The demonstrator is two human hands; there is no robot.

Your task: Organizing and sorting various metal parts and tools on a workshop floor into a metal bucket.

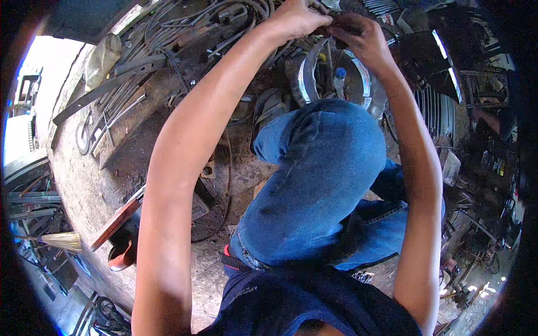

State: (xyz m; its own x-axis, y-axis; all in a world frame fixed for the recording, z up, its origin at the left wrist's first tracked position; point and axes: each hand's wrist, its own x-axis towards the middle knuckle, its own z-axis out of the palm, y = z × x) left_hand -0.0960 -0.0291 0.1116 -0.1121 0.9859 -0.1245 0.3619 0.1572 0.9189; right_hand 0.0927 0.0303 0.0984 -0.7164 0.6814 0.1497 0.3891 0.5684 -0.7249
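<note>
Dark shirt cloth [302, 297] was nearest the camera, well on the near side of the banded ring [303, 81], and bore small pale lettering, too blurred to read surely. Blue jeans [325, 185] on a bent leg filled the space between shirt and ring, the knee just short of the ring. Silver-and-blue strips curved along the ring's left and right arcs, with printed marks too small to make out; a blue-topped object [340, 73] stood within the ring. Beyond the ring, the left hand [300, 21] reached in from its left and the right hand [361, 36] from its right, their fingertips almost meeting. A small brownish piece [319, 7] lay past the ring, right at the left fingertips and near the right ones. Fingers of both hands were bent inward; I could not tell whether either set was clamped on the piece. Left of the ring were a long flat bar [103, 92] and tangled cables [255, 7]; right of it, a stack of grey rods [437, 112]
</note>
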